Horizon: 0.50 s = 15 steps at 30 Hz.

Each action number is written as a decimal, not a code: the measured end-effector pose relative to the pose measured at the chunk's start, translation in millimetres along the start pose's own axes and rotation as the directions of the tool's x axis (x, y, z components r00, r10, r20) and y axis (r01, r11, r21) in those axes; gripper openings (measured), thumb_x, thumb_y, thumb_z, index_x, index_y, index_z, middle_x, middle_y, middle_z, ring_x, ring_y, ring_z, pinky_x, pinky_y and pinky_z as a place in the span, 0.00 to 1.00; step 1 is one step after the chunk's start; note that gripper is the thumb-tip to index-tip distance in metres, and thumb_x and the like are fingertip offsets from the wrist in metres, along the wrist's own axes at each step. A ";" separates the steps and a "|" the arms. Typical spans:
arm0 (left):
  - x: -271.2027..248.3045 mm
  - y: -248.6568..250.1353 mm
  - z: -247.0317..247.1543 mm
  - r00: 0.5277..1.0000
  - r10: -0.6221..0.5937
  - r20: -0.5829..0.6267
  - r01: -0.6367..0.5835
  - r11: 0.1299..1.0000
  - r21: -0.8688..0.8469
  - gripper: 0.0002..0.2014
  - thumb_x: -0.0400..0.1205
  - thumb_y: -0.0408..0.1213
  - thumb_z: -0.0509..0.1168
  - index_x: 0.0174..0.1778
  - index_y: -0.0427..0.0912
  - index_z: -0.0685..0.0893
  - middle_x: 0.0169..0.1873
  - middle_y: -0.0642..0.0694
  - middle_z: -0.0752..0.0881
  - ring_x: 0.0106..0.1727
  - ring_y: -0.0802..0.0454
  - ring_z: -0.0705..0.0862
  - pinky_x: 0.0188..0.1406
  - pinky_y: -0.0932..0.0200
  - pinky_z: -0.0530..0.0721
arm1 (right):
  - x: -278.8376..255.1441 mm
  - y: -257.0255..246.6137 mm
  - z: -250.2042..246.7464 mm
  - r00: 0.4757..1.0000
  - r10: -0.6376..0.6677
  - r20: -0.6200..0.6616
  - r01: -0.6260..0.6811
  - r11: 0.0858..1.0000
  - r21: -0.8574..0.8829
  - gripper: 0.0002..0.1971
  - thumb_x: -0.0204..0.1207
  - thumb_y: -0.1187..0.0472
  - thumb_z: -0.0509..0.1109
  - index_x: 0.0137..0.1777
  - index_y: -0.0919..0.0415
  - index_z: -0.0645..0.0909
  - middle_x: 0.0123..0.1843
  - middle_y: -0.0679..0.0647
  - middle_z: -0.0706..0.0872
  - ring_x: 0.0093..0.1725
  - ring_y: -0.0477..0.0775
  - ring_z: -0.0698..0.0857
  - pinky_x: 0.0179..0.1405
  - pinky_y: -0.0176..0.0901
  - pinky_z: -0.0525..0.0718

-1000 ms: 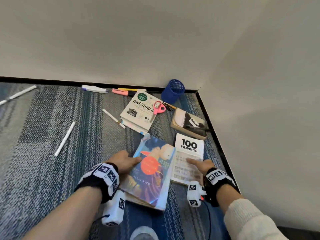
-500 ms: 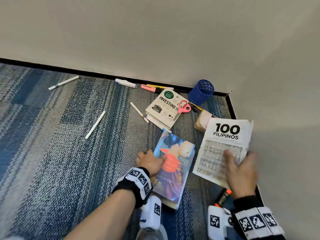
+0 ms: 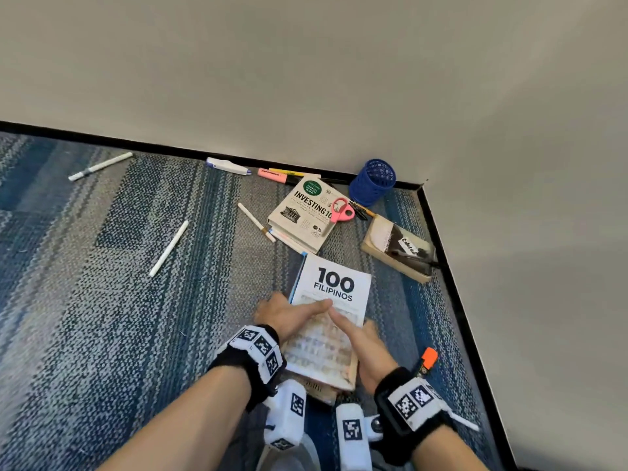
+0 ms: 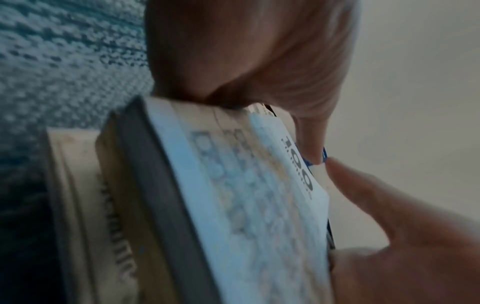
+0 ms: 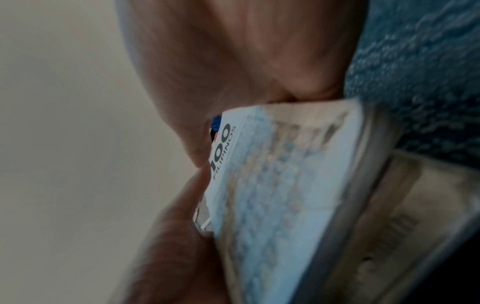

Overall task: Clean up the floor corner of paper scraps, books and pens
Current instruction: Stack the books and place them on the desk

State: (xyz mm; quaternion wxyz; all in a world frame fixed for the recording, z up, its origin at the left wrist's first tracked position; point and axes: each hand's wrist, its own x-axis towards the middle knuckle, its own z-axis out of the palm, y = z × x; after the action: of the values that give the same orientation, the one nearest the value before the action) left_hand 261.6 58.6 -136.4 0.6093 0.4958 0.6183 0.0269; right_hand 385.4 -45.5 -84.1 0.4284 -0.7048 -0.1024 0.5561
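On carpet, L hand & R hand grip sides of 100 Filipinos book, thumbs atop.

Light: evenly and softly lit.
Blur: both wrist views are smeared; the right hand is blurred in the head view.
Distortion: the head view is bowed toward its edges.

The carpet runs in blue and grey woven stripes against a black skirting. The 100 Filipinos book is white with black lettering (a grid of pale little pictures below), the scissors pink, the pen cup blue mesh, the marker cap orange.
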 end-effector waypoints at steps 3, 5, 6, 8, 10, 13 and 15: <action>15.4 -6.1 1.5 0.999 -0.045 0.009 0.046 0.975 -0.217 0.61 0.35 0.77 0.78 0.59 0.39 0.84 0.50 0.43 0.91 0.49 0.41 0.91 0.53 0.43 0.89 | -6.7 -17.5 6.2 0.989 0.116 0.089 -0.127 0.983 0.130 0.31 0.71 0.41 0.75 0.68 0.62 0.81 0.61 0.65 0.88 0.60 0.65 0.88 0.61 0.60 0.85; 10.8 -4.6 -4.0 0.996 -0.061 0.065 0.078 0.951 -0.300 0.62 0.35 0.71 0.82 0.62 0.36 0.80 0.49 0.42 0.91 0.47 0.40 0.91 0.50 0.42 0.89 | -3.8 -21.4 5.3 0.966 0.168 0.196 -0.202 0.965 0.167 0.30 0.76 0.40 0.68 0.64 0.65 0.84 0.61 0.68 0.87 0.60 0.66 0.87 0.59 0.58 0.85; 4.5 -3.0 -7.1 0.993 -0.045 0.110 0.079 0.941 -0.328 0.60 0.36 0.69 0.84 0.61 0.36 0.81 0.48 0.41 0.92 0.47 0.40 0.92 0.51 0.42 0.89 | -4.2 -22.7 4.4 0.952 0.185 0.243 -0.235 0.952 0.198 0.30 0.77 0.39 0.66 0.63 0.67 0.85 0.61 0.68 0.87 0.59 0.66 0.88 0.57 0.57 0.86; -10.5 2.0 -15.2 0.975 0.006 0.220 0.077 0.928 -0.366 0.53 0.43 0.61 0.87 0.60 0.35 0.83 0.45 0.40 0.93 0.45 0.38 0.92 0.54 0.40 0.88 | -4.4 -24.2 6.0 0.934 0.181 0.307 -0.259 0.936 0.238 0.28 0.77 0.41 0.67 0.61 0.66 0.86 0.59 0.69 0.87 0.55 0.66 0.89 0.52 0.57 0.87; -24.7 5.2 -24.9 0.967 0.066 0.245 0.051 0.895 -0.443 0.49 0.49 0.48 0.88 0.64 0.35 0.77 0.46 0.37 0.92 0.44 0.36 0.92 0.52 0.38 0.89 | -1.8 -21.7 5.8 0.939 0.108 0.326 -0.184 0.959 0.214 0.25 0.77 0.46 0.70 0.66 0.64 0.83 0.63 0.68 0.86 0.61 0.67 0.86 0.59 0.60 0.85; -44.4 12.0 -46.4 0.968 0.221 0.122 -0.125 0.839 -0.529 0.45 0.51 0.36 0.87 0.64 0.40 0.73 0.50 0.38 0.91 0.47 0.38 0.92 0.51 0.36 0.89 | 7.9 -26.4 3.0 0.937 -0.105 0.333 0.039 0.979 0.201 0.34 0.72 0.53 0.78 0.76 0.64 0.72 0.69 0.68 0.82 0.68 0.71 0.81 0.69 0.68 0.78; -57.7 22.8 -63.7 0.935 0.350 0.052 -0.269 0.798 -0.539 0.44 0.52 0.34 0.87 0.63 0.40 0.73 0.53 0.40 0.91 0.50 0.40 0.91 0.54 0.36 0.88 | 12.1 -40.2 6.4 0.904 -0.234 0.359 0.175 0.966 0.188 0.43 0.64 0.56 0.83 0.77 0.67 0.66 0.70 0.69 0.80 0.68 0.73 0.80 0.68 0.71 0.77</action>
State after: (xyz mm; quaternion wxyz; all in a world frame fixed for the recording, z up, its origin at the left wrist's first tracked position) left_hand 211.6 69.2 -63.6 0.7525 0.4062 0.4505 0.2566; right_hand 397.6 -10.3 -63.8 0.5090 -0.5349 -0.2141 0.6395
